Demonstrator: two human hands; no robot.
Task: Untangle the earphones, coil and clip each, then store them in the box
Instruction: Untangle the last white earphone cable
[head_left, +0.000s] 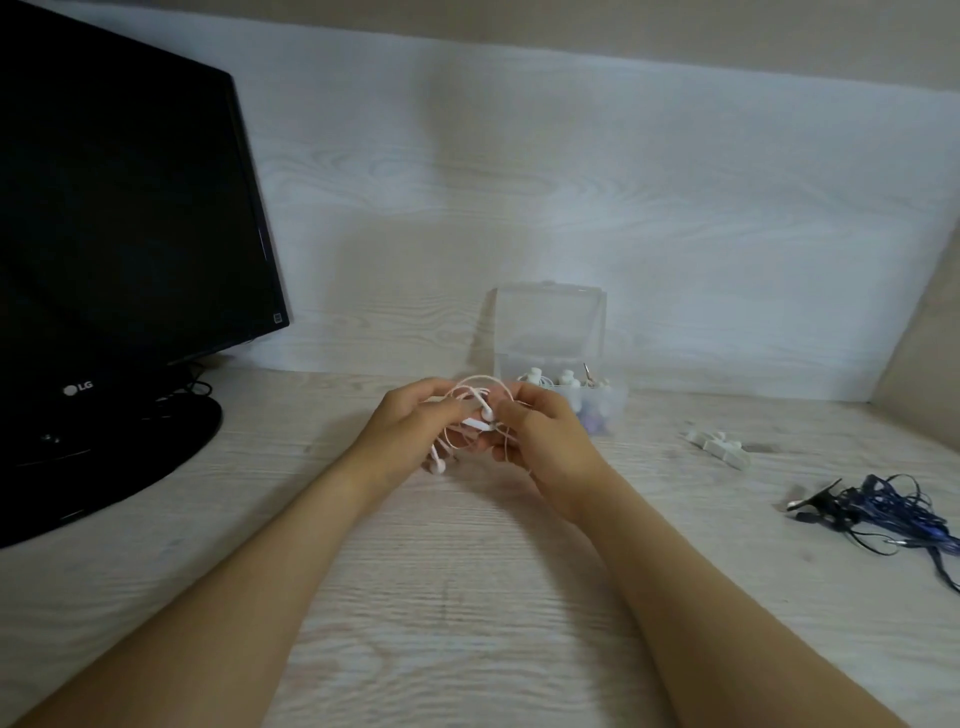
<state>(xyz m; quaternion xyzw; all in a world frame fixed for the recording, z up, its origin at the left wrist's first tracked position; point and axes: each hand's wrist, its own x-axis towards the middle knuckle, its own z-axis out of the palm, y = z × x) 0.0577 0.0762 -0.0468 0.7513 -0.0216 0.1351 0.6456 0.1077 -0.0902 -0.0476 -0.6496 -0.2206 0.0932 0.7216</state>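
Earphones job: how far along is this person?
Done: some white pieces already sit in the open box. In hand: left hand and right hand hold the pale pink earphones, cord looped. Left: the blue earphones lie tangled on the desk; white clips wait nearby.

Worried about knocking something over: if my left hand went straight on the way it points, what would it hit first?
Probably your right hand, which shares the pink earphones with the left hand; behind them stands the open box, though depth is unclear.
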